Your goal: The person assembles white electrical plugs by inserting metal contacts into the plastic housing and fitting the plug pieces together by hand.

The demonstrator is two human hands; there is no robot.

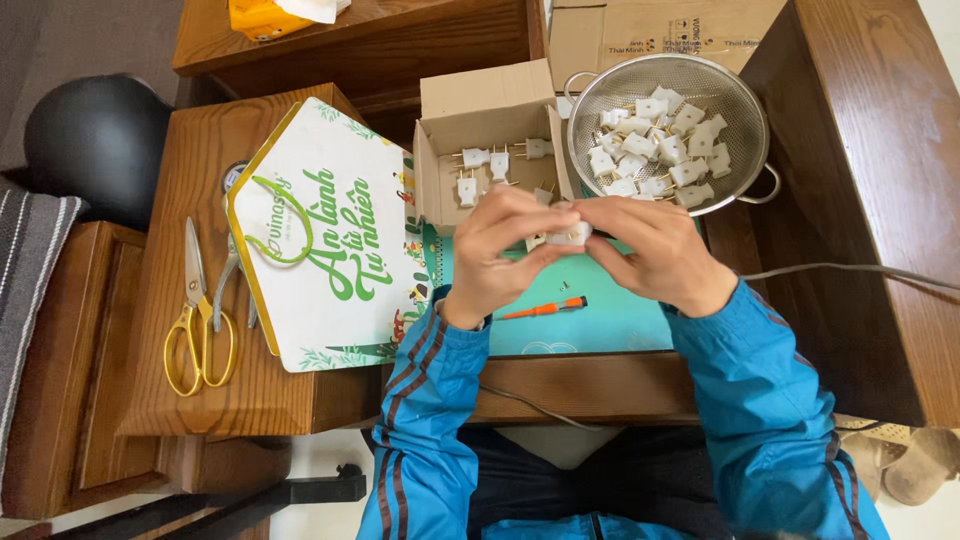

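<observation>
My left hand [500, 250] and my right hand [650, 250] meet over a teal mat [600, 325], both pinching one small white plug [570, 236] between their fingertips. Just beyond the hands, a small open cardboard box [487, 105] holds several white plugs with metal prongs. To the right of it, a metal mesh colander [600, 95] is filled with several more white plugs. An orange-handled screwdriver [545, 308] lies on the mat below my left hand.
A house-shaped white and green paper bag [330, 240] lies at left on a wooden stool. Gold-handled scissors [198, 320] and pliers [232, 280] rest beside it. A black helmet [98, 140] sits far left. A grey cable [850, 270] runs off to the right.
</observation>
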